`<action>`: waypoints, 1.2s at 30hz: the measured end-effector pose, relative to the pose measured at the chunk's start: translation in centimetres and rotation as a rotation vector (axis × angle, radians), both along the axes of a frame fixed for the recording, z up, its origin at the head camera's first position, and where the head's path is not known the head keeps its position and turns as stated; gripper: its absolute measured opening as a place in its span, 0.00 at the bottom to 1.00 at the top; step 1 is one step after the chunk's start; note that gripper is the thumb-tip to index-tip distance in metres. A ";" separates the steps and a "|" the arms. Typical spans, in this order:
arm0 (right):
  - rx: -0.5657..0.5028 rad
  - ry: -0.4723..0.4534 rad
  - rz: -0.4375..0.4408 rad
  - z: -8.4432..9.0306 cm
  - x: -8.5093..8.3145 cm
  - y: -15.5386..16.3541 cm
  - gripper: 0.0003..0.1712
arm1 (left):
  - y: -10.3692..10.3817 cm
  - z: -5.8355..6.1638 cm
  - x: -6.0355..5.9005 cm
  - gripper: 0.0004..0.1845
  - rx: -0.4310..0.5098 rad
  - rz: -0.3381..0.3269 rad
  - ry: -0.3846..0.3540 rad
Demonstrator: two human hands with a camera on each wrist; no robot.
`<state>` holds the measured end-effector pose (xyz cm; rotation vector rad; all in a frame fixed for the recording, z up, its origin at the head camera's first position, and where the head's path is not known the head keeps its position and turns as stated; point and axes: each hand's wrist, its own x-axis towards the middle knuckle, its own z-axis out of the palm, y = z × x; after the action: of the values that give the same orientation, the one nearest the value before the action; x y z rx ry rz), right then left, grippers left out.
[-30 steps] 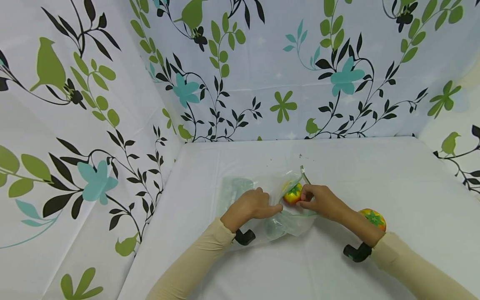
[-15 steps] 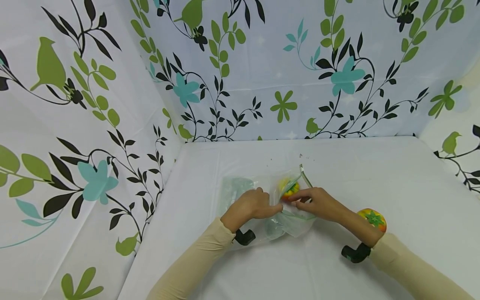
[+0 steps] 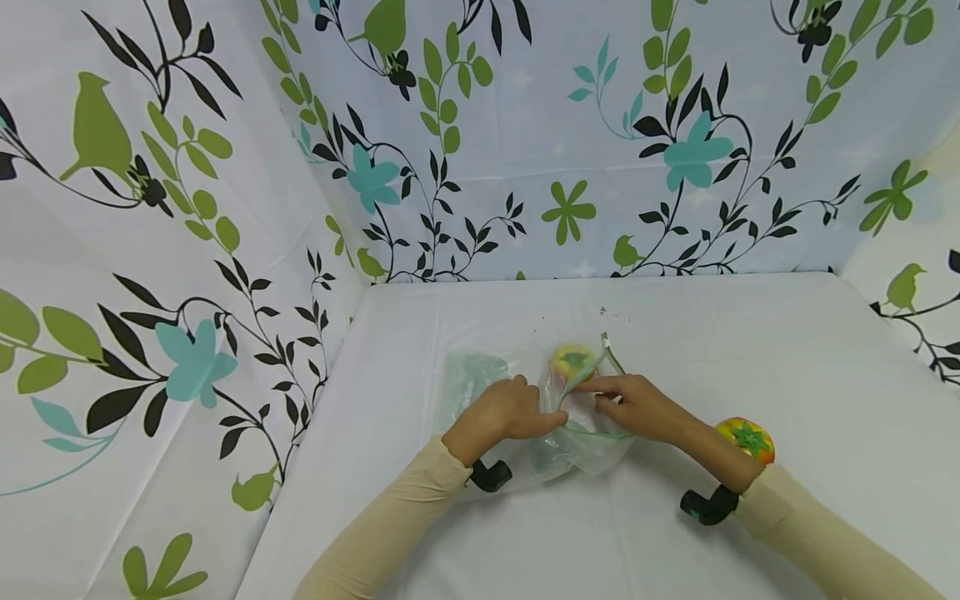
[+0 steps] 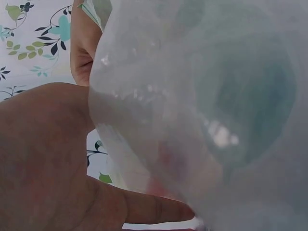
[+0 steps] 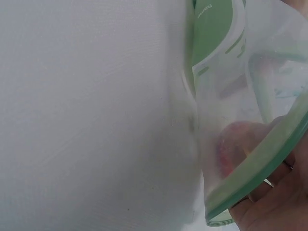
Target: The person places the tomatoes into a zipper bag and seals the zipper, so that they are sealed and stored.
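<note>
My left hand (image 3: pixel 504 417) pinches the clear bag (image 3: pixel 553 454) at its mouth. My right hand (image 3: pixel 639 408) reaches in — index finger straight, thumb apart — near the yellowish tomato (image 3: pixel 572 360) inside. A second tomato (image 3: pixel 750 437) lies beside my right arm (image 3: pixel 720 455) on the white table (image 3: pixel 540 550).

Over the tabletop (image 3: pixel 705 333), our left forearm (image 3: pixel 390 525), sleeved in pale cloth, slants forward and away from the left edge. The back of our left grip (image 3: pixel 510 412) faces up, its thumb (image 3: pixel 547 422) stretched toward the right edge, its other fingers largely hidden beneath the knuckles. Our right forearm (image 3: pixel 832 533), likewise sleeved, angles in from the near right; our right grip (image 3: pixel 633 408) extends its index finger (image 3: pixel 604 383) leftward, another finger bent below.
</note>
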<state>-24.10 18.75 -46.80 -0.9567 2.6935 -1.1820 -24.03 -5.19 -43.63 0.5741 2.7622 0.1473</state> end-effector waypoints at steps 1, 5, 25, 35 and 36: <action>-0.004 -0.005 0.001 0.0 0.0 0.0 0.20 | 0.0 0.0 0.0 0.43 -0.003 0.000 0.000; -0.008 -0.011 0.014 0.0 0.0 0.0 0.21 | 0.0 -0.1 0.0 0.43 -0.014 -0.001 0.004; 0.067 0.034 -0.059 2.9 0.4 3.5 0.15 | 0.2 0.0 0.1 0.42 -0.013 0.023 -0.003; 0.100 0.021 -0.134 5.2 1.1 7.4 0.25 | 0.2 0.2 0.2 0.42 -0.016 0.015 -0.011; 0.103 0.018 -0.142 5.4 1.3 7.8 0.25 | 0.2 0.2 0.2 0.42 -0.016 0.014 -0.012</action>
<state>-22.82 26.57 -41.41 -0.7779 2.8462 -1.0486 -23.83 -5.01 -43.41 0.5487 2.7539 0.1309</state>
